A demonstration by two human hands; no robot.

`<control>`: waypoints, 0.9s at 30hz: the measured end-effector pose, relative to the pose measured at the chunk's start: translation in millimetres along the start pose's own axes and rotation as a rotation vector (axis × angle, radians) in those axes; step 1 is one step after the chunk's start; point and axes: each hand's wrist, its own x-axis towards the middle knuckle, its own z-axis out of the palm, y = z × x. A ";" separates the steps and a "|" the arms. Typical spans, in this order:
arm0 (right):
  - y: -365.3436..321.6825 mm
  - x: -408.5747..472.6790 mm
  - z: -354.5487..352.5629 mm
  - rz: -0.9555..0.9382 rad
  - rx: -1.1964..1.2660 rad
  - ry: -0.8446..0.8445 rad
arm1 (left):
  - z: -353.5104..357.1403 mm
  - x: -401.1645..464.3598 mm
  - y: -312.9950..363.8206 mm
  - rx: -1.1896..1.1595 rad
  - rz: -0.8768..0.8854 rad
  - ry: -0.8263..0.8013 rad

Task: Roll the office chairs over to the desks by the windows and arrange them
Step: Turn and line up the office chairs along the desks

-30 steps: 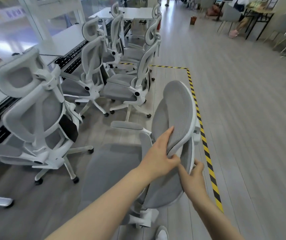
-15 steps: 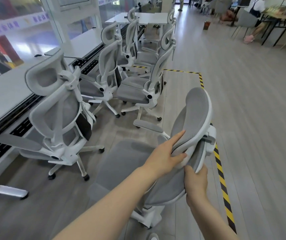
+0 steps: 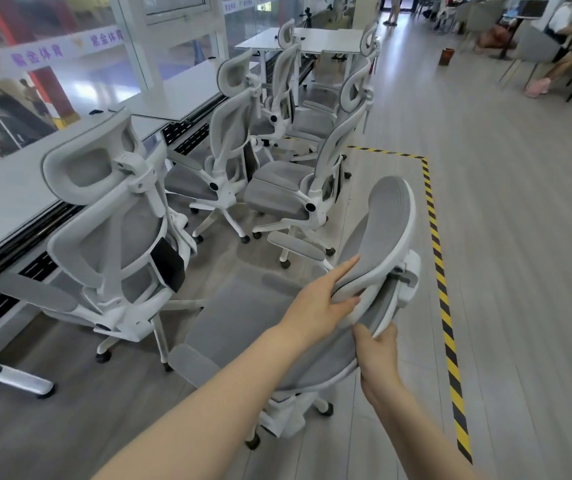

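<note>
Since the frame 1 s ago, held chair (image 3: 315, 306) has rolled fwd & a bit left, closer to the chair parked at the near desk; view also lifted, so more of the window row shows now.

Grip: left hand (image 3: 319, 303) is clamped on the lower edge of the headrest (image 3: 381, 230), thumb under, fingers (image 3: 345, 268) laid flat on the mesh. Right hand (image 3: 376, 351) is wrapped round the white frame of the backrest just below, closed on it. Both hands on the same chair, steering from behind.

Where it is: on the grey floor, inside the yellow/black tape line (image 3: 440, 271), seat pointing toward the long white desk (image 3: 7, 202) by the windows (image 3: 69, 74). Not yet tucked in; an open gap lies between it & the desk edge.

Progress, my read: partly done. One chair (image 3: 111, 237) sits at the near desk, backrest to camera. Further along, approx 4 more chairs (image 3: 277, 161) are bunched together in a loose cluster, some facing each other, not squared to the desks. Left to do: push this one into a slot, then prob. straighten the cluster. Can't tell if more chairs wait elsewhere.
</note>
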 end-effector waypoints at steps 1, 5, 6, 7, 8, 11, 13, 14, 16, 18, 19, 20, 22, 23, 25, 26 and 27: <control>-5.0 6.9 6.1 0.005 0.013 -0.012 | -4.2 8.9 -2.0 -0.003 -0.003 0.012; -14.6 39.8 27.9 0.014 0.016 -0.033 | -16.0 39.4 -11.5 -0.012 -0.017 0.066; -17.0 47.2 33.9 0.014 0.025 -0.042 | -18.8 46.4 -13.2 -0.010 -0.025 0.079; -19.0 54.5 39.8 0.017 0.031 -0.045 | -22.4 53.6 -14.7 -0.005 -0.034 0.087; -20.5 61.9 46.3 0.014 0.033 -0.042 | -26.5 61.0 -16.9 0.001 -0.042 0.094; -26.8 78.0 67.8 0.008 0.023 -0.024 | -41.4 79.0 -23.8 0.009 -0.067 0.106; -29.7 86.0 80.5 0.009 0.016 -0.009 | -50.6 88.3 -28.1 0.016 -0.075 0.118; -30.8 89.8 85.9 0.004 0.012 -0.006 | -54.8 92.4 -29.8 0.022 -0.076 0.128; -34.1 95.5 94.7 0.001 0.008 -0.011 | -60.7 99.8 -33.8 0.020 -0.075 0.142; -37.4 100.7 101.8 0.004 0.017 -0.031 | -64.5 106.0 -38.7 -0.002 -0.078 0.157; -39.5 103.7 104.3 0.011 0.014 -0.037 | -65.2 109.1 -41.1 -0.016 -0.082 0.168; -40.7 108.4 106.5 0.018 0.009 -0.043 | -65.3 112.4 -43.0 -0.030 -0.088 0.179; -44.0 117.8 108.1 0.029 -0.009 -0.072 | -63.9 119.4 -44.3 -0.053 -0.098 0.197; -46.1 122.0 107.8 0.038 -0.023 -0.087 | -63.1 123.4 -44.3 -0.058 -0.098 0.202; -50.2 131.2 105.9 0.042 -0.047 -0.104 | -62.4 130.4 -43.3 -0.051 -0.088 0.210; -52.6 135.5 105.1 0.040 -0.054 -0.107 | -62.5 133.4 -42.6 -0.043 -0.079 0.212; -55.1 138.5 104.4 0.035 -0.061 -0.115 | -62.5 135.4 -42.0 -0.035 -0.072 0.211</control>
